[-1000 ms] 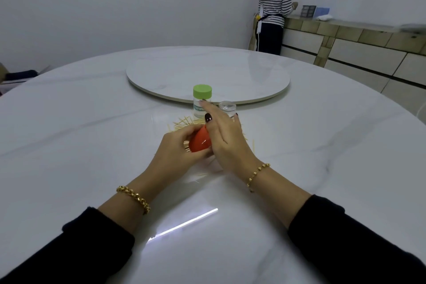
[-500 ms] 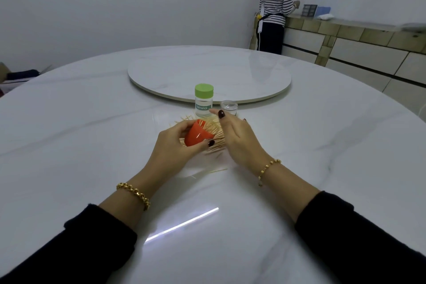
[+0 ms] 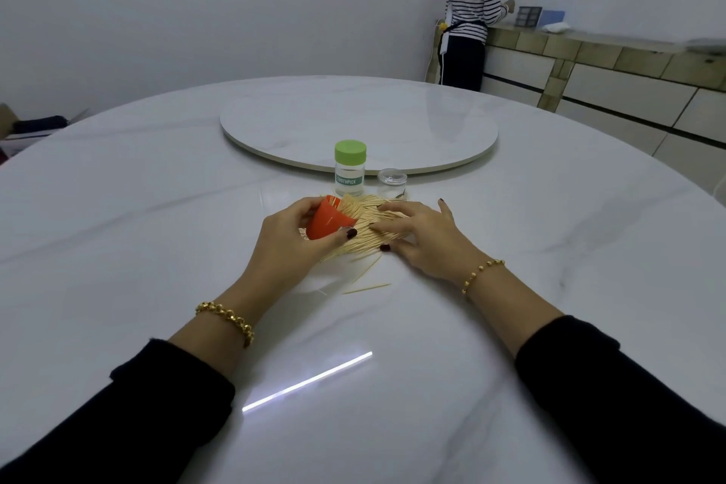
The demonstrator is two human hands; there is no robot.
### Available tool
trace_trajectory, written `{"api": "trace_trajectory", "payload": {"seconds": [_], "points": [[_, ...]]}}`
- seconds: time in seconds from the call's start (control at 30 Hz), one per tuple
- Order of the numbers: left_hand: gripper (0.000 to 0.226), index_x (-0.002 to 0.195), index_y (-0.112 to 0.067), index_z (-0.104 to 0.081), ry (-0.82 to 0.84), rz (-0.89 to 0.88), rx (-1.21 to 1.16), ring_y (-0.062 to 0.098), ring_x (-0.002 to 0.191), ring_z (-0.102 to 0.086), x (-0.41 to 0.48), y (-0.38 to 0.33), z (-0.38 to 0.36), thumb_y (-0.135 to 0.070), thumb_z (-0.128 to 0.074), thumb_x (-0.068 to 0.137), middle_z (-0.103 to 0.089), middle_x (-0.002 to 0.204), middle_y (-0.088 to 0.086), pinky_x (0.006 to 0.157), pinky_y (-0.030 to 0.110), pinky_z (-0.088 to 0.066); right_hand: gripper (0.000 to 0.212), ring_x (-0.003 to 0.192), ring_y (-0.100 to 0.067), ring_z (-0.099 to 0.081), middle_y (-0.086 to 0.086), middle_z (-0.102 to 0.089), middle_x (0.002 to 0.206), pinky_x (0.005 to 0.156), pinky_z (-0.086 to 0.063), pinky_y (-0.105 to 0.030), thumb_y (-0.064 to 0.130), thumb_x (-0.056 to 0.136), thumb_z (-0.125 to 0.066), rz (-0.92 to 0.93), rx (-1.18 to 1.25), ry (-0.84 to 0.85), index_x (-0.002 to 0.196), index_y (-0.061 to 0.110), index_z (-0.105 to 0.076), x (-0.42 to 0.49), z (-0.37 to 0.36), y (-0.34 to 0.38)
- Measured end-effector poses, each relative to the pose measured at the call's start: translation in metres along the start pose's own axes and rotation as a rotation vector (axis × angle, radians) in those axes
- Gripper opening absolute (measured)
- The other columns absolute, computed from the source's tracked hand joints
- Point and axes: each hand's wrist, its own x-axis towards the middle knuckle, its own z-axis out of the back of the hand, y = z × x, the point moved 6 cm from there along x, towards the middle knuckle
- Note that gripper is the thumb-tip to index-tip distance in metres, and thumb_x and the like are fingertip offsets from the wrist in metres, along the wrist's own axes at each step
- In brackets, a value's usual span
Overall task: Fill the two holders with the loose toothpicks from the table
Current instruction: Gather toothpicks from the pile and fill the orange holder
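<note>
Several toothpicks [image 3: 347,208] sit in the tilted orange cup [image 3: 327,224] your left hand [image 3: 288,244] grips; your right hand [image 3: 426,238] lies flat on the loose pile [image 3: 367,238] on the surface [image 3: 157,248], near a green-capped jar [image 3: 350,169].

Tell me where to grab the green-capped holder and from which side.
Grip the green-capped holder round its clear body, just below the cap, coming from the left. It stands upright and round; the small clear jar crowds its right, and the toothpick pile and the orange holder in the left hand lie in front, so the left seems freest.
</note>
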Motion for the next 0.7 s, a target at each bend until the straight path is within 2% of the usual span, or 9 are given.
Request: {"api": "trace_trajectory", "payload": {"seconds": [0.17, 0.33, 0.4, 0.47, 0.53, 0.6, 0.63, 0.67, 0.7], "points": [[0.053, 0.121, -0.017, -0.062, 0.007, 0.0, -0.006, 0.0, 0.097, -0.06, -0.001, 0.001, -0.001, -0.033, -0.08, 0.073, -0.066, 0.108, -0.007, 0.071, -0.001, -0.042, 0.018, 0.127, -0.006, -0.043, 0.012, -0.057, 0.129, 0.116, -0.002, -0.05, 0.03, 0.089, -0.064, 0.024, 0.004, -0.116, 0.105, 0.029, -0.073, 0.001, 0.005, 0.001], [0.055, 0.121, -0.018, -0.062, 0.001, 0.009, -0.011, 0.002, 0.099, -0.06, 0.0, 0.002, -0.002, -0.034, -0.08, 0.072, -0.066, 0.109, -0.007, 0.071, 0.0, -0.042, 0.014, 0.115, -0.012, -0.052, 0.008, -0.065, 0.113, 0.115, -0.01, -0.047, 0.023, 0.089, -0.065, 0.056, -0.006, -0.203, 0.098, 0.02, -0.075, 0.003, 0.007, 0.001], [0.055, 0.121, -0.018, -0.062, 0.0, 0.011, -0.012, 0.004, 0.101, -0.06, 0.0, 0.003, -0.002, -0.034, -0.08, 0.072, -0.066, 0.109, -0.006, 0.071, 0.0, -0.042, 0.011, 0.108, -0.015, -0.056, 0.006, -0.067, 0.106, 0.112, -0.017, -0.049, 0.02, 0.088, -0.066, 0.061, 0.019, -0.23, 0.094, 0.017, -0.075, 0.005, 0.007, 0.001], [0.056, 0.122, -0.018, -0.062, 0.002, 0.013, -0.014, 0.005, 0.102, -0.06, 0.0, 0.003, -0.002, -0.035, -0.08, 0.072, -0.066, 0.11, -0.006, 0.072, 0.001, -0.043, 0.008, 0.099, -0.02, -0.059, 0.002, -0.07, 0.099, 0.104, -0.032, -0.052, 0.017, 0.085, -0.068, 0.068, 0.061, -0.266, 0.089, 0.015, -0.075, 0.007, 0.007, -0.002], [0.055, 0.122, -0.019, -0.062, 0.003, 0.015, -0.018, 0.004, 0.102, -0.06, -0.001, 0.003, -0.002, -0.035, -0.079, 0.072, -0.066, 0.11, -0.007, 0.073, 0.002, -0.043, 0.008, 0.093, -0.024, -0.061, -0.004, -0.072, 0.097, 0.093, -0.043, -0.04, 0.01, 0.083, -0.069, 0.039, 0.153, -0.311, 0.089, 0.01, -0.075, 0.008, 0.009, -0.006], [0.054, 0.121, -0.02, -0.062, 0.003, 0.018, -0.024, 0.003, 0.102, -0.06, -0.001, 0.003, -0.002, -0.035, -0.08, 0.072, -0.066, 0.109, -0.008, 0.073, 0.003, -0.044, 0.01, 0.091, -0.02, -0.061, -0.007, -0.072, 0.097, 0.083, -0.04, -0.02, 0.008, 0.084, -0.069, -0.038, 0.269, -0.357, 0.092, 0.006, -0.075, 0.006, 0.015, -0.011], [0.054, 0.12, -0.021, -0.062, 0.005, 0.02, -0.028, 0.003, 0.102, -0.06, -0.001, 0.003, -0.002, -0.036, -0.079, 0.072, -0.066, 0.109, -0.009, 0.074, 0.003, -0.044, 0.01, 0.089, -0.016, -0.061, -0.007, -0.072, 0.096, 0.079, -0.039, -0.014, 0.01, 0.084, -0.069, -0.085, 0.324, -0.37, 0.092, 0.006, -0.075, 0.004, 0.017, -0.014], [0.053, 0.12, -0.022, -0.062, 0.007, 0.021, -0.031, 0.003, 0.102, -0.06, -0.001, 0.002, -0.002, -0.035, -0.079, 0.072, -0.066, 0.109, -0.009, 0.074, 0.003, -0.045, 0.01, 0.088, -0.015, -0.062, -0.005, -0.073, 0.095, 0.079, -0.041, -0.012, 0.012, 0.085, -0.069, -0.126, 0.392, -0.369, 0.092, 0.007, -0.075, 0.004, 0.016, -0.018], [0.053, 0.12, -0.022, -0.062, 0.01, 0.02, -0.033, 0.002, 0.102, -0.06, -0.001, 0.003, -0.003, -0.035, -0.079, 0.072, -0.066, 0.109, -0.009, 0.074, 0.003, -0.045, 0.009, 0.088, -0.015, -0.065, -0.002, -0.073, 0.093, 0.081, -0.047, -0.016, 0.014, 0.086, -0.068, -0.165, 0.475, -0.358, 0.09, 0.01, -0.075, 0.004, 0.015, -0.02]]}}
